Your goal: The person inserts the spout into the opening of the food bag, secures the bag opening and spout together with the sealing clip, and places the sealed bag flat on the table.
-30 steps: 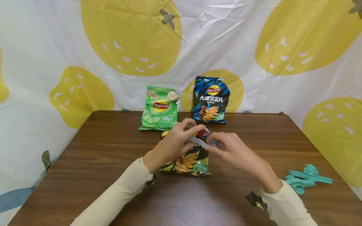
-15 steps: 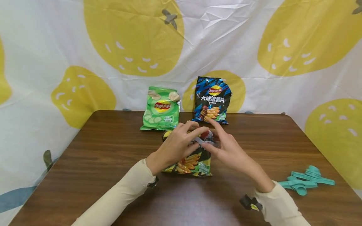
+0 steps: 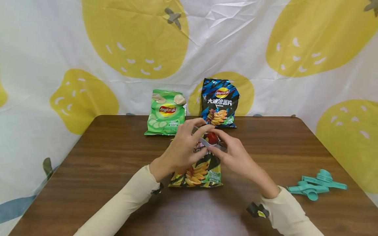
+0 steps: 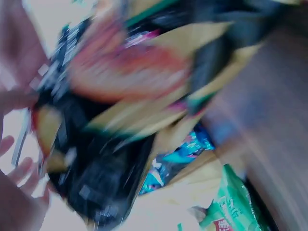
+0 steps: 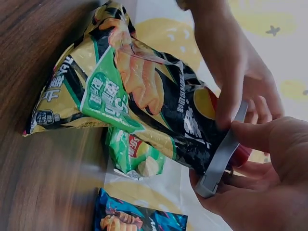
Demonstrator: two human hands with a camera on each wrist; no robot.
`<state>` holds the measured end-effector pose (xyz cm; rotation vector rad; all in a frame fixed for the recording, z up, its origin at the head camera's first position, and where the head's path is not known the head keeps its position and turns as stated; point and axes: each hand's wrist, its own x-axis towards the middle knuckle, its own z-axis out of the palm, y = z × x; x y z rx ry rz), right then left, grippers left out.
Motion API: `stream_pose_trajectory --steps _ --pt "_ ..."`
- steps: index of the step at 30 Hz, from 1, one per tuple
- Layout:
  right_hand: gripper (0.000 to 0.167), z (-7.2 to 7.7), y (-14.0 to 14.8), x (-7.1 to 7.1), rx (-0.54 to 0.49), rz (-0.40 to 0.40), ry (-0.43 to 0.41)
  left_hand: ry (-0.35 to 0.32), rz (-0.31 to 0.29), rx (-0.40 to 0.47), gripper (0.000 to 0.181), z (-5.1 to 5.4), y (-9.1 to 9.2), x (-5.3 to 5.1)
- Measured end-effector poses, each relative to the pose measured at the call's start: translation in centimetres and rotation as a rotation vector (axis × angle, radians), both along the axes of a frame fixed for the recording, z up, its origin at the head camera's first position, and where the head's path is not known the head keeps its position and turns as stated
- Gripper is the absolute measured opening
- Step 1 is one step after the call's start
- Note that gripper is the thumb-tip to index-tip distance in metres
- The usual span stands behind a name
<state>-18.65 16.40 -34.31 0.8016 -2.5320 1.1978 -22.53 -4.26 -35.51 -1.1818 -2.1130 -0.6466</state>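
A gold-and-black chip bag [image 3: 198, 177] stands upright on the table between my hands, its top gathered and folded. A grey bag clip [image 5: 222, 156] lies across that top; in the right wrist view the bag passes by it, with a red part showing beyond. My right hand [image 3: 237, 155] pinches the clip between thumb and fingers. With fingers bent, my left hand [image 3: 184, 146] pinches the bag's top by the other end of the clip. The left wrist view is blurred, with the chip bag [image 4: 139, 91] filling much of it. Whether the clip is fastened cannot be seen.
Behind stand a green chip bag [image 3: 167, 113] and a blue-black chip bag [image 3: 220, 103] near the table's back edge. Teal plastic pieces with round caps [image 3: 313, 188] lie at the right. A lemon-print cloth [image 3: 136, 39] hangs behind the brown table [image 3: 103, 183].
My right hand has shifted left, closer to my left hand, and its fingers have moved along the clip. The bag's lower edge has come slightly nearer.
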Motion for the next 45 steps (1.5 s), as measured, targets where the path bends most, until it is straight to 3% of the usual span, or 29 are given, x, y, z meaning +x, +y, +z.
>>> stream_pose_trajectory --steps 3,6,7,9,13,18,28,37,45 --pt "0.042 0.2 0.2 -0.1 -0.012 0.011 -0.043 -0.225 -0.070 0.050 0.068 1.0 -1.1 -0.5" --pt "0.039 0.3 0.6 -0.2 -0.032 0.034 -0.082 -0.452 -0.128 0.082 0.053 1.8 -2.1 -0.9" --pt "0.039 0.3 0.7 -0.2 -0.037 0.042 -0.088 -0.509 -0.149 0.086 0.046 2.0 -2.2 -1.1" --pt "0.040 0.3 1.0 -0.3 -0.037 0.062 -0.081 -0.560 -0.165 0.078 0.029 2.2 -2.4 -1.2" --pt "0.045 0.2 1.2 -0.3 -0.004 0.077 -0.032 -0.546 -0.210 0.108 0.014 2.1 -2.0 -1.3" --pt "0.029 0.2 0.8 -0.1 0.058 0.064 0.041 -0.513 -0.251 0.143 0.011 2.0 -1.5 -0.8" --pt "0.016 -0.2 0.0 0.2 0.061 0.044 0.118 -0.451 -0.243 0.086 0.010 2.4 -1.6 -0.1" --pt "0.014 -0.2 -0.7 0.8 0.081 0.045 0.111 -0.480 -0.299 0.045 0.012 2.6 -1.7 0.1" --pt "0.018 -0.1 -0.3 0.1 0.118 0.040 0.033 -0.542 -0.221 0.059 0.009 2.0 -1.7 -0.3"
